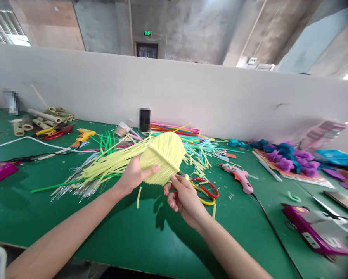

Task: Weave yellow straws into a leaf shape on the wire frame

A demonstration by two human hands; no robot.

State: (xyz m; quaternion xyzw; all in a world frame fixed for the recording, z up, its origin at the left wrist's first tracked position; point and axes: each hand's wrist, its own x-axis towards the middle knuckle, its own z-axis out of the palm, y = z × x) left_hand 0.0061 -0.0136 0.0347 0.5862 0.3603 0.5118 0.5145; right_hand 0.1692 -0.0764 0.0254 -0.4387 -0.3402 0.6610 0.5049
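My left hand (134,173) grips a pale yellow, leaf-shaped panel (165,157) made of pipe cleaners laid side by side, with a ridge running across it. The thumb lies over its face and the other fingers are hidden behind. At the panel's lower right corner, my right hand (185,195) pinches the edge between thumb and forefinger, its other fingers curled. Behind the panel lies a bundle of loose yellow pipe cleaners (112,162). Scissors with red and yellow handles (210,190) rest just beyond my right hand. A short yellow piece (139,197) lies on the green table (127,236).
Right of my hands are a pink glue gun (239,176) with its cord, a purple power strip (315,232) and purple-teal flowers (302,159). At left lie a yellow glue gun (85,135), pliers (54,131) and bamboo pieces (47,116). A white partition (220,100) borders the back.
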